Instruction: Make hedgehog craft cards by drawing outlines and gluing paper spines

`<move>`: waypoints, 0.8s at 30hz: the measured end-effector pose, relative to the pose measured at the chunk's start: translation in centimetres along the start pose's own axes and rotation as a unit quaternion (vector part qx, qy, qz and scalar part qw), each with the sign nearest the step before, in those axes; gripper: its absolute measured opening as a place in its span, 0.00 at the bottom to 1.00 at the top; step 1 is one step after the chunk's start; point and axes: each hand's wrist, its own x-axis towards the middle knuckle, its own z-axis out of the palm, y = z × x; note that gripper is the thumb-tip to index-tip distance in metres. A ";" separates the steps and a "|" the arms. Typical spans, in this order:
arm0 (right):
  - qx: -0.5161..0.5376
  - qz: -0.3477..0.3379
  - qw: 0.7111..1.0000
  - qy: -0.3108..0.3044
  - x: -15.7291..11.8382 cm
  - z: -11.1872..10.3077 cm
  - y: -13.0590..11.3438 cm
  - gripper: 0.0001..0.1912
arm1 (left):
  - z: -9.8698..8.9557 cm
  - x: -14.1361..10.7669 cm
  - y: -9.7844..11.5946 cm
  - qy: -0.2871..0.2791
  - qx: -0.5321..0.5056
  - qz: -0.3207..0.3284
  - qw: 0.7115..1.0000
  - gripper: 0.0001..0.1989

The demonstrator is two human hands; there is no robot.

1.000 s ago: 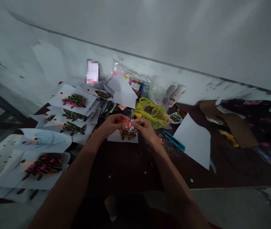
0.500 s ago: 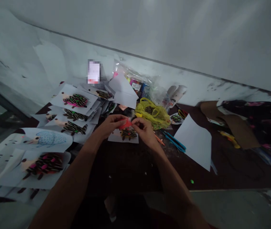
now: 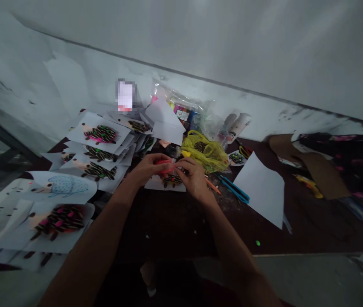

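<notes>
Between my two hands is a soft-looking red piece [image 3: 165, 167], perhaps clay in thin clear wrapping; I cannot tell exactly. My left hand [image 3: 149, 167] is closed on it, thumb and fingers pinching from the left. At its right edge the fingertips of my right hand [image 3: 192, 175] pinch together, touching the wrapping. Below them a hedgehog picture [image 3: 171, 180] with dark striped spines lies on white paper, partly covered by my hands. A yellow plastic bag [image 3: 205, 153] with dark striped pieces inside sits just beyond my right hand.
Stacked hedgehog pictures [image 3: 100, 134] fill the left side. Turquoise scissors [image 3: 235, 189], an orange tool [image 3: 213, 186] and a white sheet [image 3: 261, 189] lie to the right. Farther right are a yellow-handled tool [image 3: 309, 186], brown cardboard [image 3: 323, 177] and dark flowered fabric [image 3: 350, 155]. A wall [image 3: 200, 89] closes off the back.
Both hands stay above the hedgehog picture. My left fingers now cover more of the red piece, and my right hand has shifted slightly left and closer to my left.
</notes>
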 end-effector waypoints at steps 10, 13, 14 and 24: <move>-0.015 0.010 1.000 0.008 -0.1 0.7 -1.0 0.08 | 0.4 0.0 0.3 0.024 0.003 -0.008 1.000 0.18; 0.024 0.047 0.996 0.078 0.0 0.8 -0.9 0.06 | 0.5 0.1 0.3 0.029 0.008 0.002 1.000 0.16; 0.043 0.068 0.991 0.110 0.1 0.8 -0.7 0.06 | 0.5 0.1 0.2 0.037 0.008 0.003 0.999 0.16; 0.208 0.193 0.957 0.056 0.8 -0.4 1.7 0.05 | -0.6 0.6 0.2 0.130 -0.021 0.014 0.991 0.21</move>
